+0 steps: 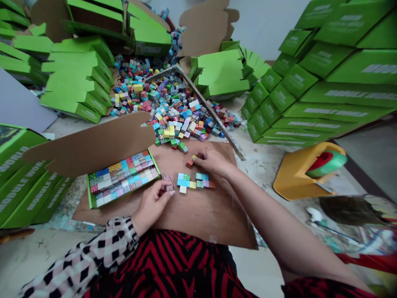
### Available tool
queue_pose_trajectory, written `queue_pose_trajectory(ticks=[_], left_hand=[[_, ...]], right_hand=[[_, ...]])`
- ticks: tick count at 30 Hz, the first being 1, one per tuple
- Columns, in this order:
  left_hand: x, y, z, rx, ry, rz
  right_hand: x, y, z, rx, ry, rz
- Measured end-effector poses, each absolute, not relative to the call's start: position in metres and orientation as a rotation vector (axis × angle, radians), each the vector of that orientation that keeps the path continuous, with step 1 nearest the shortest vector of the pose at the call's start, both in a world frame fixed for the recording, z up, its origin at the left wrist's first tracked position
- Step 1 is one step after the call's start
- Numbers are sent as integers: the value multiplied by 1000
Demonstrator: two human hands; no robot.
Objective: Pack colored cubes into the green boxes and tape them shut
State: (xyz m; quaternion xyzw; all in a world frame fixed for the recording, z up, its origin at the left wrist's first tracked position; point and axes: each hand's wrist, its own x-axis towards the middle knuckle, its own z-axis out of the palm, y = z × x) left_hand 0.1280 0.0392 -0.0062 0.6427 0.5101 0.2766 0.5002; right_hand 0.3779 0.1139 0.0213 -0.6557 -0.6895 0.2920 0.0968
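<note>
My left hand [152,203] is closed on purple-pink patterned cubes [168,183], its fingertips low over the brown board [198,215]. Just right of it, several small coloured cubes [183,181] lie in a flat group, with a second small group [203,180] beside them. Beyond these, my right hand [214,160] pinches a red-brown cube [190,163] with some yellow at its upper end. To the left stands an open green box [90,194], packed with rows of multicoloured cubes, its brown cardboard lid [93,145] folded up behind.
A large heap of loose cubes [167,103] spreads behind the board, partly bordered by a metal angle strip [211,111]. Stacked green boxes [310,91] rise at right, and more boxes [25,186] stand at left. A yellow tape dispenser [288,174] sits right of my right arm.
</note>
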Motion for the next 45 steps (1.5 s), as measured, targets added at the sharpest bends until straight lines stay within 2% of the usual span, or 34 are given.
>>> queue_pose_trajectory(ticks=[6,12,19,27,30,33,38,42,45], left_hand=[[129,36,-2,1548,1269,642],[125,33,1,1562,1279,652],[114,31,-3,1513,1278,586],[111,33,-7,1377,1286,557],[110,35,-6,1392,1266,531],[107,35,-3,1550,1234,534],[102,33,-5,1567,1217,440],[98,31,-7,1451,1198,438],[97,32,-4,1570,1271,463]], right_hand=[[382,103,21,-1995,-2008,630],[369,97,30,-1939,-2290,628],[374,106,20,-1840,-2390,545],[372,103,21,-2037,-2463,352],[370,94,32,-2100,-2443,162],[363,75,45,-1961,-2406,85],[335,31,53,-1536,-2412,365],[304,1,41,-1494,-2434,337],[284,-8,26,-1555,-2406,189]])
